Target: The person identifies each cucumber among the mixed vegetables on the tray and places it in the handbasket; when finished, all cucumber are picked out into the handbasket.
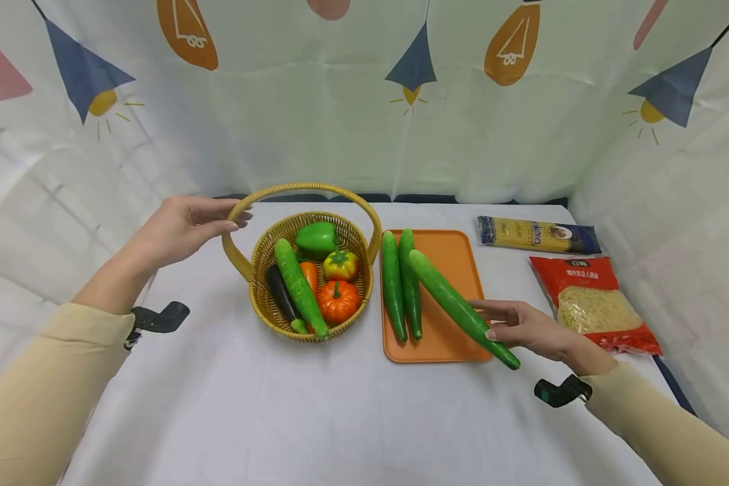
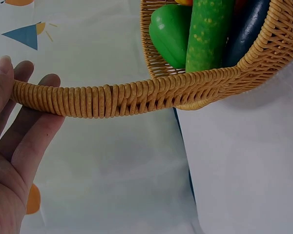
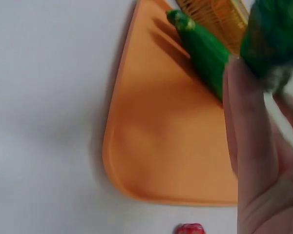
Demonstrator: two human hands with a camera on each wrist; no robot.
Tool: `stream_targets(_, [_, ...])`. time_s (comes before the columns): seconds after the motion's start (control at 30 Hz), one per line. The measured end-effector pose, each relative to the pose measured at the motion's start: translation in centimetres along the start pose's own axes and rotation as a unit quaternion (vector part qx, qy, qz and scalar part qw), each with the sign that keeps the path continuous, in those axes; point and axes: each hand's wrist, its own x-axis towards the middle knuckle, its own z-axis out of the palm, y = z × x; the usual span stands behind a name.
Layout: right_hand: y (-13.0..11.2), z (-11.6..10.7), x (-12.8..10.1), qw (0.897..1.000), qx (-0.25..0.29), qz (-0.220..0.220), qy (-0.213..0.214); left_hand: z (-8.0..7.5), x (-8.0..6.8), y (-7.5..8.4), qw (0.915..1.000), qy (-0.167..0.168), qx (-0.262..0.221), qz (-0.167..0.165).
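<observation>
Holding a long cucumber (image 1: 462, 307) over the orange tray (image 1: 455, 253) while the other hand steadies the wicker basket (image 1: 261, 266).

Head view: the right hand (image 1: 531, 331) pinches the cucumber near its lower end between thumb and fingers, its far end lying over the tray beside two more cucumbers (image 1: 401, 283); it looks stiff, smooth and light, likely slick, so a grip nearer its middle would balance better. The left hand (image 1: 179, 229) rests its fingers on the basket's arched handle (image 1: 306, 191), loosely curved. Two noodle packets (image 1: 589, 293) lie on the white worktop (image 1: 340, 412).
Left wrist view: straight fingers (image 2: 19, 122) touch the ribbed, tightly wound handle (image 2: 112, 100); a glossy green pepper (image 2: 171, 31) sits inside.
Right wrist view: blurred fingers (image 3: 249, 141) press the cucumber (image 3: 276, 39) above the matte, round-cornered tray (image 3: 156, 146).
</observation>
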Motion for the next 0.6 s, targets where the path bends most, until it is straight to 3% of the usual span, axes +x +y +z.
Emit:
stream_targets(0.23, [0.4, 0.2, 2.8, 0.995, 0.014, 0.041, 0.094, 0.0, 0.0, 0.1, 1.0, 0.001, -0.002, -0.002])
stream_targets(0.6, [0.3, 3.1, 8.0, 0.974, 0.019, 0.07, 0.214, 0.0, 0.0, 0.1, 0.9999, -0.004, -0.011, -0.011])
